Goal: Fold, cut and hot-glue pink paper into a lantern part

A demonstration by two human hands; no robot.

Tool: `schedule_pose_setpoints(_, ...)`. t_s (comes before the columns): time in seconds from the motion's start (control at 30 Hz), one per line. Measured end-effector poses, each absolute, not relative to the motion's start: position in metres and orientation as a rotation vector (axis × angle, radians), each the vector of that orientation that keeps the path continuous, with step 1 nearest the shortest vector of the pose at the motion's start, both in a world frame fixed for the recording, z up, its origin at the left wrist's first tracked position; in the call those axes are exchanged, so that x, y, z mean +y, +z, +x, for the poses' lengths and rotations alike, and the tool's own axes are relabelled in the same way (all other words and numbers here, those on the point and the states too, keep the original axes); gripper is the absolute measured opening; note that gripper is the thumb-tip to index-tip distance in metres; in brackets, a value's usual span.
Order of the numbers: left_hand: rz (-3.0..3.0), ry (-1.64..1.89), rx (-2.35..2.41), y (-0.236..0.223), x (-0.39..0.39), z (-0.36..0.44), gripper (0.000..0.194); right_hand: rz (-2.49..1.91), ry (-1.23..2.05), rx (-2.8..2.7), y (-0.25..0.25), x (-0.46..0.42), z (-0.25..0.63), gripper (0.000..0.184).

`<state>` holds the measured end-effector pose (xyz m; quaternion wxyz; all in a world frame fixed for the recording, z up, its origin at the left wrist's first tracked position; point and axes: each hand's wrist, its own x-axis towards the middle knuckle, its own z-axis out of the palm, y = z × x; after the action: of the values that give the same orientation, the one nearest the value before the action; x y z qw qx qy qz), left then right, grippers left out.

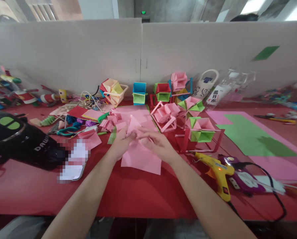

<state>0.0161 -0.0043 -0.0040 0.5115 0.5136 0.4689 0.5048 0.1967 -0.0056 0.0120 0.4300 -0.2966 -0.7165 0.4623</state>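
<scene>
From where I watch, a black appliance (16,139) sits at 9 o'clock on the red table (138,196), with a blurred phone-like slab (72,162) just beside it. At 10 o'clock lie teal-handled pliers (67,130) among paper scraps and cords.

My left hand (121,144) rests at the center of the view, fingers curled down and pinching the near edge of the pink paper (141,157). That sheet lies flat on the table right at the center, with a raised fold peaking between my 2 hands. My right hand (158,144) touches the sheet from the 3 o'clock side, fingers stretched toward the left hand and pressing on the fold; I cannot tell whether it grips the paper or only presses it.

At 12 o'clock, behind the sheet, stand folded paper boxes: a blue and green one (139,93) and a red and green one (162,92). Pink folded modules in a pink frame (164,116) sit at 1 o'clock, close to the sheet.

At 4 o'clock a yellow glue gun (217,171) lies on the table, just beside a purple device (240,179) with a black cord. At 2 o'clock a green sheet (253,139) lies on a larger pink one.
</scene>
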Motion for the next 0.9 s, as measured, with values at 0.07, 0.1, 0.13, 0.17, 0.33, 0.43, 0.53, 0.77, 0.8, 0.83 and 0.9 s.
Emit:
schedule_pose_setpoints(0.07, 1.245, 1.176, 1.025, 0.000, -0.007, 0.016, 0.058, -0.775, 1.201, -1.546, 0.013, -0.002, 0.196, 0.020)
schedule_pose_setpoints(0.1, 1.259, 1.147, 0.981, 0.001, -0.008, 0.016, 0.061, -0.812, 1.217, -1.441, 0.013, 0.000, 0.196, 0.024)
schedule_pose_setpoints(0.13, 1.279, 1.113, 0.949, 0.002, -0.009, 0.015, 0.063, -0.856, 1.236, -1.352, 0.012, 0.002, 0.196, 0.029)
schedule_pose_setpoints(0.17, 1.307, 1.078, 0.933, 0.002, -0.010, 0.015, 0.065, -0.898, 1.266, -1.285, 0.012, 0.004, 0.197, 0.033)
schedule_pose_setpoints(0.33, 1.507, 0.934, 0.966, -0.002, -0.014, 0.012, 0.068, -1.014, 1.472, -1.173, 0.008, 0.005, 0.197, 0.033)
schedule_pose_setpoints(0.43, 1.561, 0.841, 0.921, -0.003, -0.015, 0.010, 0.068, -1.012, 1.504, -1.168, 0.007, 0.003, 0.196, 0.036)
schedule_pose_setpoints(0.53, 1.566, 0.821, 0.893, -0.002, -0.016, 0.010, 0.069, -1.008, 1.475, -1.172, 0.006, 0.003, 0.196, 0.041)
schedule_pose_setpoints(0.77, 1.543, 0.792, 0.874, 0.003, -0.020, 0.012, 0.074, -1.028, 1.315, -1.145, 0.000, 0.009, 0.200, 0.043)
schedule_pose_setpoints(0.8, 1.559, 0.803, 0.874, 0.003, -0.020, 0.013, 0.075, -1.028, 1.296, -1.132, 0.000, 0.010, 0.201, 0.042)
schedule_pose_setpoints(0.83, 1.580, 0.819, 0.880, 0.004, -0.020, 0.013, 0.074, -1.029, 1.277, -1.119, -0.001, 0.012, 0.201, 0.040)
schedule_pose_setpoints(0.9, 1.612, 0.843, 0.897, 0.003, -0.020, 0.014, 0.072, -1.038, 1.235, -1.091, -0.002, 0.014, 0.203, 0.039)
